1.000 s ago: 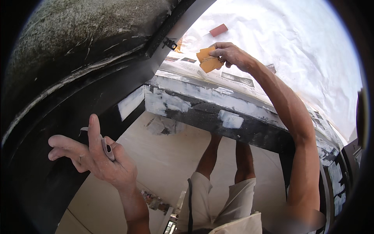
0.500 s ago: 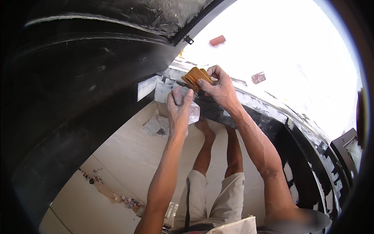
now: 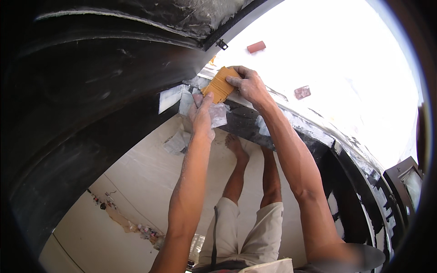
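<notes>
Between my hands is a creased, ridged orange-brown sheet (image 3: 220, 85), its broad face showing. My right hand (image 3: 251, 87) pinches its right side, thumb in front. My left hand (image 3: 201, 117) is closed on a dusty grey-mauve sheet that looks like worn sandpaper (image 3: 219, 114). Its thumb also meets the lower edge of the orange sheet. Pale dust coats the fingers of both hands. Both sheets are held over the corner of a black ledge with white filler patches (image 3: 241, 119).
A large black panel (image 3: 100, 91) curves along the left, with a small metal bracket (image 3: 221, 44) on its edge. Reddish-brown pieces, one rolled (image 3: 256, 47) and one flat (image 3: 302, 92), lie on the bright white surface. Scraps (image 3: 175, 143) rest on the pale floor below, near my bare feet.
The orange sheet has been turned and opened out, from a bunched stack to a flatter face. Both hands have shifted left, and my right hand has moved slightly up.
</notes>
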Demonstrator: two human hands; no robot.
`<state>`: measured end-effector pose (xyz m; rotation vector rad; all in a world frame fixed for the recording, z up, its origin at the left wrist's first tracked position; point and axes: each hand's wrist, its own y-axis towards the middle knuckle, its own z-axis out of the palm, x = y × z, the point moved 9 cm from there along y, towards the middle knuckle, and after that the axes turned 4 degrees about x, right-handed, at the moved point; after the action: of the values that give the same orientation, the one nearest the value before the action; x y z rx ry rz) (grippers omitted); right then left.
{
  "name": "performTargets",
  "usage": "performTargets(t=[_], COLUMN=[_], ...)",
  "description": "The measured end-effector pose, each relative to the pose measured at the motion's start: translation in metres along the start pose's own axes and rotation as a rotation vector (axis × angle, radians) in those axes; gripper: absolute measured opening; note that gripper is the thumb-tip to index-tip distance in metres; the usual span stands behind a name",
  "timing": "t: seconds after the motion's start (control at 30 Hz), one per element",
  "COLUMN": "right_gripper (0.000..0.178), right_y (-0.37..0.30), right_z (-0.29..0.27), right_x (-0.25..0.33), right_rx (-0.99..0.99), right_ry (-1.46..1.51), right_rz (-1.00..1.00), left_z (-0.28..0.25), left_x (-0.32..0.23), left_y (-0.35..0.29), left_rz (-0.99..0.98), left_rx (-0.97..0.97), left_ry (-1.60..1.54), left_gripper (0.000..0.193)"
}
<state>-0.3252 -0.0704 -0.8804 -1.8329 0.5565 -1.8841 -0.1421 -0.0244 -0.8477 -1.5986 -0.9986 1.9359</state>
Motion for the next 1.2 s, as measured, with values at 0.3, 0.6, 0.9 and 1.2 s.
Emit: performTargets(t=[0.3,0.6,0.9,1.2], right_gripper=[0.034,0.026,0.052,0.051], right_y=[0.068,0.087,0.073,0.048], right_z=[0.038,0.050,0.047,0.044], right_x=[-0.010,-0.018,-0.020,0.001], right_rx=[0.018,0.050,0.091,0.110], right_ry=[0.050,0.096,-0.134,-0.226], right_rz=[0.167,0.206,0.130,0.040], left_z=[-0.026,-0.012,-0.057,-0.034], left_x=[-0.004,-0.017,-0.002,-0.006], left_y=[0.035,0.030,0.059,0.046], left_rz=[-0.005,0.103,-0.011,-0.025], left_rx=[-0.278,-0.359,-0.420,-0.410], left_ry=[-0.037,0.005,-0.039,-0.148], left_gripper=[0.035,0.035,0.038,0.079])
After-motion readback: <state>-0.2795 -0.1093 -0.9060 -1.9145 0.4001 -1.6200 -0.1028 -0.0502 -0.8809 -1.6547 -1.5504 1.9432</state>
